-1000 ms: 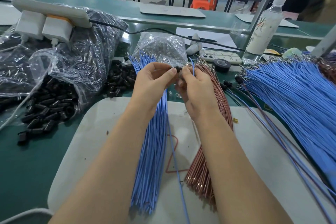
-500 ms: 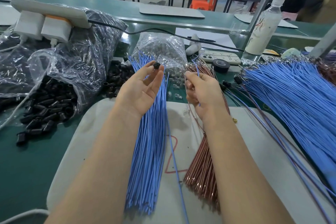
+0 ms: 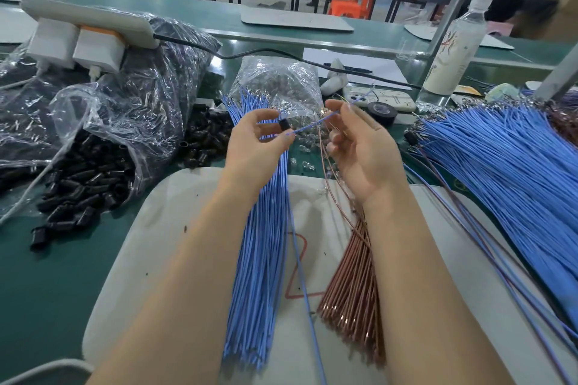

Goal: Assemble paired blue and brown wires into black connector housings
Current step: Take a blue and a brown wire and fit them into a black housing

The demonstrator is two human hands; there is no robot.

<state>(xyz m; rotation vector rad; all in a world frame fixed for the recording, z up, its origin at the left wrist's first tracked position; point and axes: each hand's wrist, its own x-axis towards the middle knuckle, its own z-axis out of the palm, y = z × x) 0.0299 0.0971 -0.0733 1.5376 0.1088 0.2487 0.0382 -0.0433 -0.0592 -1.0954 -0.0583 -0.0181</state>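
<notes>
Fingers of the left hand are curling in and pinching a small black connector housing against the thumb, holding it up above the far end of the blue wire bundle. Over on the right, the right hand is facing palm-up with its fingers curled, pinching a single blue wire that is slanting down and left towards the housing; its tip is sitting just beside the left thumb, and I cannot tell whether it is touching. A thin brown wire is hanging down by the right palm towards the brown wire bundle. Both bundles are lying side by side on the pale work pad, blue on the left, brown on the right. To the left, loose black housings are spilling from a clear plastic bag onto the green bench. Just beyond the hands a smaller clear bag is sitting, with a roll of black tape to its right. Far right, a big fan of blue wires is spreading across the bench, a white bottle standing behind it.
</notes>
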